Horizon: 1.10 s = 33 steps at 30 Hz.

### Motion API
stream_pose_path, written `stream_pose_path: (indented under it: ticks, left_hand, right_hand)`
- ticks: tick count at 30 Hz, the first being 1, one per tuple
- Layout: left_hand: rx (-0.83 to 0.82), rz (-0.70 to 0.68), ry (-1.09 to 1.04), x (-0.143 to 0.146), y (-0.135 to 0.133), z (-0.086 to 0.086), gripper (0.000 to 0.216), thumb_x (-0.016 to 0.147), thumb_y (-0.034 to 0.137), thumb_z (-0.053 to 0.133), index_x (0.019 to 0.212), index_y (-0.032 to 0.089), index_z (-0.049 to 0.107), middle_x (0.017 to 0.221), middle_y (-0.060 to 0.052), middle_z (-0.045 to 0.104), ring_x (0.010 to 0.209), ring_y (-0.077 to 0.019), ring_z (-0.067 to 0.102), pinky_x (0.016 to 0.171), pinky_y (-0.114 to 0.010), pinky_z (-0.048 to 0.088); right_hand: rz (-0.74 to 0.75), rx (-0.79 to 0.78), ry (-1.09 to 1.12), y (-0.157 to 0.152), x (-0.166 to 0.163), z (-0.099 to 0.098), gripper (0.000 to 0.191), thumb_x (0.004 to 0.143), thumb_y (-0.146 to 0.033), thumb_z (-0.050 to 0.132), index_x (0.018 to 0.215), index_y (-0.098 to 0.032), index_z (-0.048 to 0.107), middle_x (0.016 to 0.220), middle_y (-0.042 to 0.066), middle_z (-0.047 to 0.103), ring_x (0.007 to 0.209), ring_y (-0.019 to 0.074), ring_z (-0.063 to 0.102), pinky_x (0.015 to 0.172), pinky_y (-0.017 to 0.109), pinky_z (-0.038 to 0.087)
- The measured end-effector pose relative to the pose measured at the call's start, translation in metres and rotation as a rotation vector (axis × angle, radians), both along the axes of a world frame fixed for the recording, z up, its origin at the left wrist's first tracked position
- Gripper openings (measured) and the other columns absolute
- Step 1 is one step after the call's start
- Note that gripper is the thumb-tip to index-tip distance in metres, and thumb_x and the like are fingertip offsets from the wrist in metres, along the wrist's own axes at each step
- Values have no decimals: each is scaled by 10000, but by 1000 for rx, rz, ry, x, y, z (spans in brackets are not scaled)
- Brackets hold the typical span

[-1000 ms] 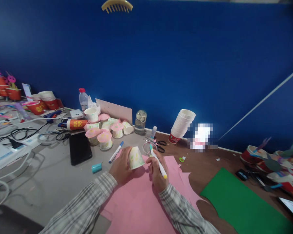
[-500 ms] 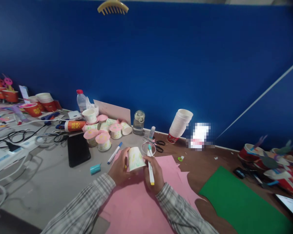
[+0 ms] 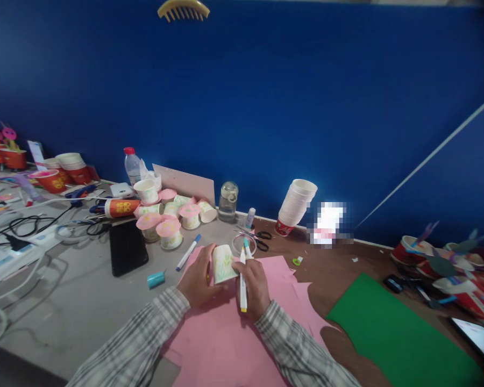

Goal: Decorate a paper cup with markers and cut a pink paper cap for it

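Observation:
My left hand [image 3: 199, 280] is closed round the side of a white paper cup [image 3: 223, 264], which is upside down and tilted, with green and yellow grass-like strokes drawn on it. A small yellow bit shows at that hand's fingers; what it is I cannot tell. My right hand [image 3: 254, 286] grips a white marker [image 3: 243, 293] with a yellow end, its thumb close to the cup's rim. A teal-ended pen [image 3: 247, 246] shows just behind these fingers; whether the hand holds it too, I cannot tell. Both hands are over pink paper [image 3: 226, 344].
Decorated cups with pink discs [image 3: 169, 226] cluster at the back left, near a black phone [image 3: 128, 247]. A blue marker [image 3: 189, 252], turquoise cylinder [image 3: 156, 280], scissors [image 3: 262, 235], jar [image 3: 228, 201], cup stack [image 3: 296, 204] and green sheet [image 3: 387, 328] lie around the hands.
The white marker has swung more upright and shifted left in my right hand, and the teal-ended pen now shows apart from it. The cup has turned slightly, showing more green strokes.

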<state>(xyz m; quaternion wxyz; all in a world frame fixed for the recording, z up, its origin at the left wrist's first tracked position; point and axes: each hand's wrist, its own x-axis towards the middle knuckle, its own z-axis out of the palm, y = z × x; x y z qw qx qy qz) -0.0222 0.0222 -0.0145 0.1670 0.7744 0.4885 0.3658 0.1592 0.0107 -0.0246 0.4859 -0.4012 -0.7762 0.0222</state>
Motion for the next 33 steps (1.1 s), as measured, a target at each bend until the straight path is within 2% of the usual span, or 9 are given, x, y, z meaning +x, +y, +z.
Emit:
stream_pose_path:
  ticks: [6,9,13,15,18,21,25,28,33]
  left_hand:
    - [50,46,-59,6,-1,5,769,538,314,693,1208,216,329,1092,-101,523,971,-296,526,800,-458,481]
    - [53,74,-52,7,0,6,737,527,325,702,1171,216,360,1065,-97,535,952,-288,532,766,-436,495]
    - [114,88,24,8,0,8,702,538,347,702,1147,225,373,1059,-101,542,955,-293,526,767,-445,490]
    - [153,78,54,8,0,9,682,572,353,683,1158,218,360,1054,-111,547,959,-300,529,785,-466,480]
    - [170,63,68,8,1,9,702,589,367,672,1182,205,332,1042,-116,549,955,-302,534,792,-476,476]
    - [159,55,81,8,1,9,703,583,378,671,1177,205,338,1030,-107,550,946,-296,537,783,-465,485]
    - [147,42,105,6,2,7,733,568,388,682,1182,205,326,1061,-123,538,984,-317,519,778,-469,488]
    - [124,32,108,5,2,5,774,563,399,686,1204,212,294,1088,-128,524,990,-323,520,794,-478,480]
    - [129,33,127,4,2,5,800,550,432,690,1204,206,288,1090,-133,523,989,-323,520,797,-471,482]
  right_hand:
    - [19,29,-26,3,-2,2,229,767,-124,488,953,-215,585,687,7,533,655,206,527,643,338,417]
    - [44,-42,165,1,-4,3,295,724,-115,488,989,-217,568,737,15,552,683,211,545,655,350,450]
    - [155,-234,475,-8,-6,14,303,787,-194,435,1067,-223,546,732,4,561,602,178,552,550,294,472]
    - [236,-251,508,-12,-6,21,286,817,-247,428,1060,-211,576,737,16,576,605,177,559,552,295,480]
    - [326,-186,457,-16,-7,26,271,833,-303,443,985,-194,639,709,33,606,637,197,586,600,325,496]
    - [286,-264,435,-18,-8,25,242,827,-284,458,972,-188,626,667,26,632,555,181,595,527,288,496]
    - [210,-368,481,-19,-9,21,151,780,-251,500,890,-189,583,573,-20,603,385,135,538,371,210,424]
    - [193,-356,468,-18,-10,20,108,770,-241,503,820,-193,586,547,-35,579,363,124,519,367,202,413]
    - [171,-351,475,-18,-8,19,118,766,-234,496,815,-193,596,557,-30,585,376,127,526,378,205,418]
